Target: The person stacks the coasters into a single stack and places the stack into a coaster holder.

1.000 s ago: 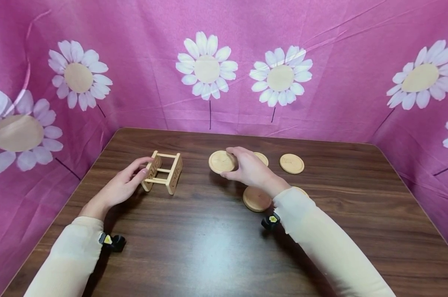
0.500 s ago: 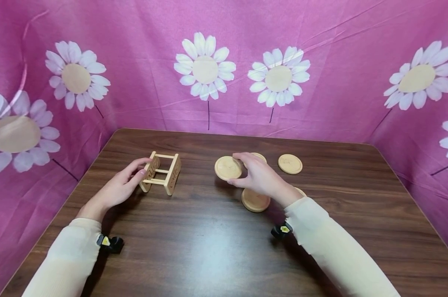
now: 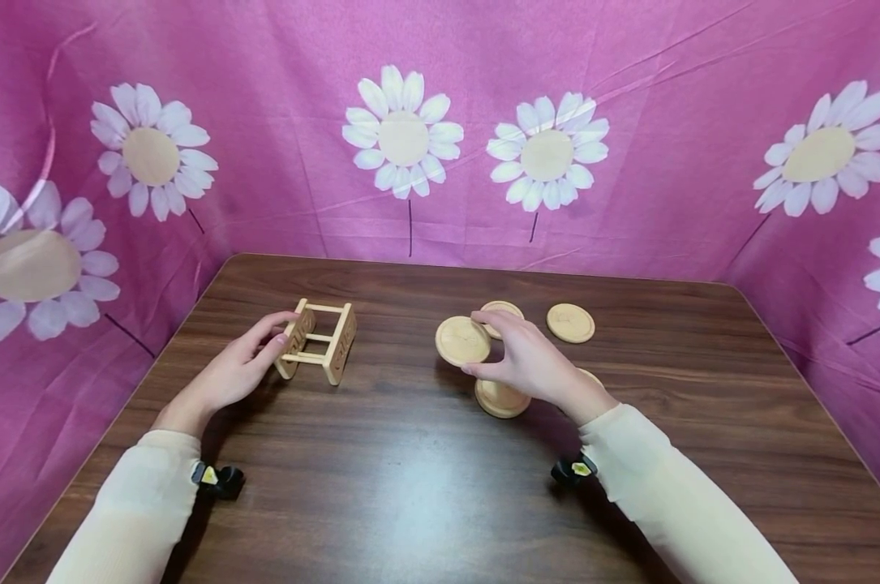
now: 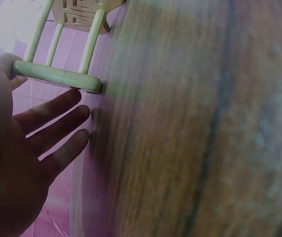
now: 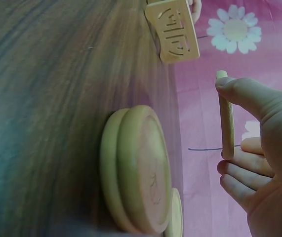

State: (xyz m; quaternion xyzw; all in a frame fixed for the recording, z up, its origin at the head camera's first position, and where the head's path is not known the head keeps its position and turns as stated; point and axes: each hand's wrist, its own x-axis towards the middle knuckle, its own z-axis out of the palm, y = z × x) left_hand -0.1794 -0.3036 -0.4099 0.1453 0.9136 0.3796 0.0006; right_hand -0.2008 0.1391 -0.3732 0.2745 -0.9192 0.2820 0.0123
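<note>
A wooden coaster holder (image 3: 341, 341) with carved side panels and thin rods stands at the left of the table. My left hand (image 3: 231, 369) grips its left panel between thumb and forefinger; in the left wrist view the other fingers (image 4: 61, 148) reach out loosely beside it. A round wooden coaster (image 3: 463, 341) is pinched at its edge by my right hand (image 3: 530, 357), tilted and raised off the tabletop. Just below that hand lies a stack of two coasters (image 5: 145, 168), partly covered in the head view (image 3: 501, 399).
Single coasters lie behind the right hand (image 3: 503, 310) and farther right (image 3: 571, 323). Another coaster (image 3: 591, 377) shows only its edge past the right wrist. The dark wooden table (image 3: 410, 487) ends at a pink curtain (image 3: 279, 162) with daisies.
My right hand has moved right and toward me with the pinched coaster, now partly over the stack. The coaster behind it shows more. My left hand and the holder stay in place.
</note>
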